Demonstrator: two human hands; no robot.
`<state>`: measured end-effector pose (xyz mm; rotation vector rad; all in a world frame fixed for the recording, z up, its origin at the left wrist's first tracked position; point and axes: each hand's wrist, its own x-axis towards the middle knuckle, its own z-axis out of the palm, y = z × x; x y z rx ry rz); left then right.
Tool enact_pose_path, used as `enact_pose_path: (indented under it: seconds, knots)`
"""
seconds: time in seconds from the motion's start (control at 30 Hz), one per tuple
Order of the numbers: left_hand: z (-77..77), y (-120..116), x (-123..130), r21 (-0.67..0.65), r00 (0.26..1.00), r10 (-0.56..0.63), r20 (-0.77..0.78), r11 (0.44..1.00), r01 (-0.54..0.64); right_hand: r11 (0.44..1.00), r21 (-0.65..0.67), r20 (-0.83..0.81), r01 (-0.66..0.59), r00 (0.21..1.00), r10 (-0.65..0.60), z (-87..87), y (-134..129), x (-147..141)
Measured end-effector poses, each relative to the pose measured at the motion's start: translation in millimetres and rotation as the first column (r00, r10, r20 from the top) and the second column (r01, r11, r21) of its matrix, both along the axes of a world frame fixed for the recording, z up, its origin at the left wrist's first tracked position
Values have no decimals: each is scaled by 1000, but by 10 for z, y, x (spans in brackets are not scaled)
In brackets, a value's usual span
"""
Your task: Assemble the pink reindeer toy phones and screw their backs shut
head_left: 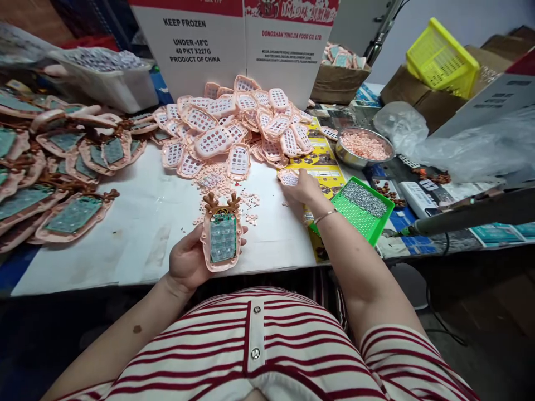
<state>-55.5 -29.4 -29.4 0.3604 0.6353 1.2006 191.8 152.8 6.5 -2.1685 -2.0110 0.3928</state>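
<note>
My left hand is wrapped around a pink toy phone half-shell with brown antlers on top. A green circuit board under a clear rubbery keypad shows inside it. Off to the right, my right hand has its fingers on the edge of a pink phone cover with a white inner side; the fingertips are partly hidden. Behind both hands rises a pile of pink phone covers with rows of button holes. Small pink button pieces lie scattered on the white table surface between the hands.
Filled half-shells are stacked at the left. A green tray of small metal screws and a steel bowl of pink pieces stand at the right. A white carton blocks the back; a yellow basket sits at the back right.
</note>
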Motion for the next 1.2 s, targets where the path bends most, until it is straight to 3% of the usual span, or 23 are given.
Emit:
enact_pose_path:
  seconds: [0.1,0.17,0.33,0.5,0.67,0.87,0.97,1.03,1.07,1.13,1.2]
  knots:
    - [-33,67,23,42,999,40,21,998,-40,977,120,-86,-176,979,187,38,-376,-49]
    - [-41,116,63,74,998,59,19,995,-60,921,241,-127,-307,931,343,0,-666,-108]
    - [-34,167,140,109,999,31,-40,994,-26,837,375,-142,-398,868,476,-213,-1197,-258]
    - [-59,94,118,79,991,-37,-127,996,47,792,450,-92,-412,861,501,-298,-1374,-307]
    - [-47,41,137,19,978,-155,-140,987,159,781,454,-79,-430,853,515,-288,-1495,-337]
    - [60,53,286,-54,995,1,-100,999,-7,785,428,-79,-447,847,525,-321,-1603,-362]
    - [79,39,304,-48,992,32,-120,998,-38,798,461,-251,-390,805,538,-364,-1607,-347]
    - [75,23,267,-27,989,19,-146,999,-23,850,447,-522,-277,691,500,-400,-1589,-330]
    - [73,16,237,-15,987,4,-159,1000,-7,901,386,-690,-198,586,425,-417,-1575,-322]
    - [71,5,170,1,982,-41,-183,999,42,987,127,-946,-100,288,151,-439,-1545,-307]
    - [75,4,110,11,974,-101,-202,994,105,978,-143,-990,-150,7,-144,-436,-1524,-290]
